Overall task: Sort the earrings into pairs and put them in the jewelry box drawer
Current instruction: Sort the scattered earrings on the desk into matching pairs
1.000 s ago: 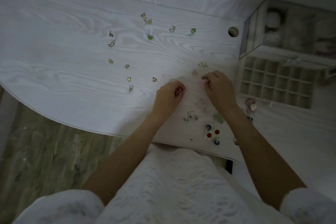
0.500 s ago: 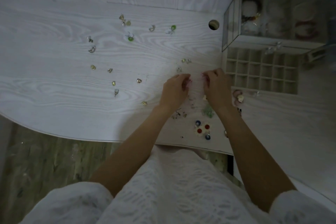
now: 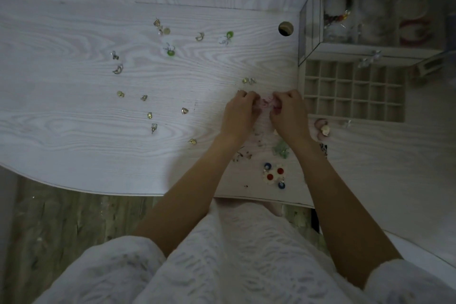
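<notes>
Since a second ago the two hands are closing in on each other: the left hand (image 3: pixel 240 112) is now almost touching the right hand (image 3: pixel 287 113), both meeting over small pink earrings (image 3: pixel 267 102) at the middle of the surface (image 3: pixel 74 111). The view is also sitting lower on the scene than before, so the jewelry box (image 3: pixel 370 15) is showing more fully at 2 o'clock.

Both grips are curling fingers inward. Each looks to be pinching one pink piece, though the light is dim and the exact contact is hard to read.

Step in hand, as a judgement: matching the pink pair, bringing the two pieces together before stowing.

The open drawer (image 3: pixel 352 92), a grid of small compartments, is lying just at 3 o'clock of the right hand; its cells look bare. Most earrings are still lying loose: gold ones (image 3: pixel 184 111) out at 9 o'clock, green ones (image 3: pixel 170 52) at 11 o'clock, flower earrings (image 3: pixel 275 174) at 6 o'clock near the surface edge.

Next move is calling for carrying the pink pair toward 3 o'clock and dropping both into one compartment, keeping the pinch firm since the pieces are tiny and could slip out.
</notes>
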Demonstrator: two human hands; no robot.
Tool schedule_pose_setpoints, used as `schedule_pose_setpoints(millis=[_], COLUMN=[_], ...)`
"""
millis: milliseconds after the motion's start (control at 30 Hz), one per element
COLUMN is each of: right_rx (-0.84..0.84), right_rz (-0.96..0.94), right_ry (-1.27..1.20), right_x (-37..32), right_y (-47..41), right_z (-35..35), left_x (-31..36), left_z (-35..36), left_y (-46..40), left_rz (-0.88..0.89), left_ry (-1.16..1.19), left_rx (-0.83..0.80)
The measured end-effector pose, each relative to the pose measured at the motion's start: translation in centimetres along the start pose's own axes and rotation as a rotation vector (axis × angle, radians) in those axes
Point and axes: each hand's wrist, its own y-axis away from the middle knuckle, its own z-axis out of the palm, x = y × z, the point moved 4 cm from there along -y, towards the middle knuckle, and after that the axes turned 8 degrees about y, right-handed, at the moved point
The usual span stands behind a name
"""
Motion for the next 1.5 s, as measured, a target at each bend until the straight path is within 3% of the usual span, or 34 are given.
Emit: schedule_pose_setpoints(millis=[367,467,600,733,900,1033,1500], right_rx=[0.008,0.028,0.151,0.08,0.055,0.076,-0.021], right_rz=[0.046,0.003,-0.195,-0.323,-0.37,-0.358,-0.382], right_ry=[-0.089,-0.035,0.006,0.016,-0.019,-0.008,0.008], right_x=[-0.2,-0.2,-1.6,-3.9,-6.7,-7.4,-7.8], right_y=[1.4,1.9,3.0,2.7,1.1,0.6,1.6], right_z=[-0.2,-0.8,-1.8,0.0,2.5,3.3,4.8], left_x=[0.9,0.5,-1.3,-4.8,-9.2,-9.8,-9.2], left_z=[0.4,-1.7,-6.4,-9.9,-10.7,-10.0,-8.7], left_y=[1.2,2.6,5.7,8.3,10.4,10.9,9.4], left_rz=[0.024,0.128,0.269,0.112,-0.067,-0.111,-0.077], left_ry=[0.191,0.192,0.018,-0.125,-0.122,-0.066,-0.065], left_rx=[-0.049,-0.066,0.118,0.31,0.158,0.103,0.136])
